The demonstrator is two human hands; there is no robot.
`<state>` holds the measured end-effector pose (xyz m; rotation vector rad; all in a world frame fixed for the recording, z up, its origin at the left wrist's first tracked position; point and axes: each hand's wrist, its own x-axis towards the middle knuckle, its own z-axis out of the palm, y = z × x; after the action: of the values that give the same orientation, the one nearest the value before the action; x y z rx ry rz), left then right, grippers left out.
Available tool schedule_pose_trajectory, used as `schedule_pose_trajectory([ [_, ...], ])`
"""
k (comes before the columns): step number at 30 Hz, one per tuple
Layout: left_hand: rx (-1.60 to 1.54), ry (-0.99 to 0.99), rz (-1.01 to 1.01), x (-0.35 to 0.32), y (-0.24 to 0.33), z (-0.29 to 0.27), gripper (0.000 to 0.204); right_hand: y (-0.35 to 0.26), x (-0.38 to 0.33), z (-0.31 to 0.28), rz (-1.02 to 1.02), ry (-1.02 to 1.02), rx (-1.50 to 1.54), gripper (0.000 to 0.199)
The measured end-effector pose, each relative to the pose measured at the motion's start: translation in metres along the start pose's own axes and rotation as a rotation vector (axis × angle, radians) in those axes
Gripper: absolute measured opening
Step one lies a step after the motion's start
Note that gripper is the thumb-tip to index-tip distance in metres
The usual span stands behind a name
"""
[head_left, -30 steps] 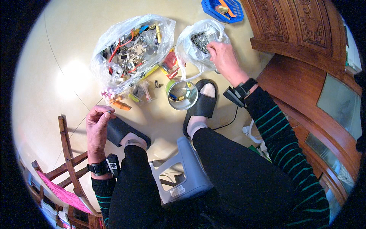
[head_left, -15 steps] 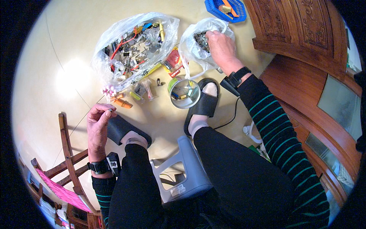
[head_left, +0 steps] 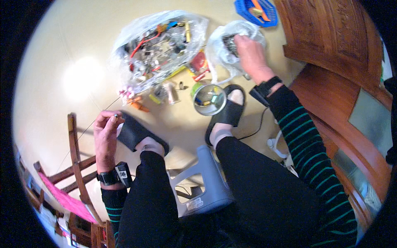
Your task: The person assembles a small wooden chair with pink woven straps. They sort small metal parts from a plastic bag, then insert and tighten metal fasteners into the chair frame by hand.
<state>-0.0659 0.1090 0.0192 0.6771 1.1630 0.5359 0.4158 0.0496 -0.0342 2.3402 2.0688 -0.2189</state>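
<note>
My left hand point(head_left: 106, 131) is raised above the floor at the left, near my slippered foot. Its thumb and index finger pinch a small dark metal piece point(head_left: 116, 116), too small to name. My right hand point(head_left: 253, 58) reaches into a small white plastic bag point(head_left: 218, 62) holding many small metal bits point(head_left: 230, 44). Its fingers are curled at the bag's mouth, and the fingertips are partly hidden among the contents. Left of that bag lies a larger clear plastic bag point(head_left: 120, 62), spread wide with mixed small parts and a red cord point(head_left: 140, 46).
A round tin point(head_left: 225, 103) with a few small items stands by my right black slipper point(head_left: 235, 113). Beyond it are a red-yellow packet point(head_left: 199, 63) and a blue basket point(head_left: 271, 21). Wooden furniture point(head_left: 331, 37) borders the right, a wooden chair point(head_left: 74, 144) the left; a grey stool point(head_left: 217, 186) is beneath me.
The view has shifted, so the bags, tin and basket appear farther right. My left hand keeps its pinch, and my right hand stays at the small bag.
</note>
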Motion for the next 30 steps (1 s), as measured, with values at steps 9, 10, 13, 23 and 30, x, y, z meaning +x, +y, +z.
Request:
schedule_pose_trajectory([
  [9,-0.410,0.182,0.058,-0.018,-0.024,-0.039,0.020,-0.011,0.003,-0.022,0.059,0.067,0.328,0.017],
  [10,-0.409,0.208,0.050,-0.019,-0.026,-0.039,0.022,-0.018,0.004,-0.030,0.088,0.032,0.428,0.016],
  [13,-0.429,0.265,0.022,-0.021,-0.026,-0.038,0.028,-0.049,0.016,-0.054,0.304,-0.121,0.835,0.015],
  [23,-0.492,0.317,0.034,-0.033,-0.031,-0.063,0.028,-0.228,0.048,-0.109,0.123,-0.991,1.528,0.027],
  [30,-0.600,0.243,0.111,-0.049,-0.037,-0.081,0.025,-0.310,0.059,-0.074,0.266,-1.280,1.619,0.029],
])
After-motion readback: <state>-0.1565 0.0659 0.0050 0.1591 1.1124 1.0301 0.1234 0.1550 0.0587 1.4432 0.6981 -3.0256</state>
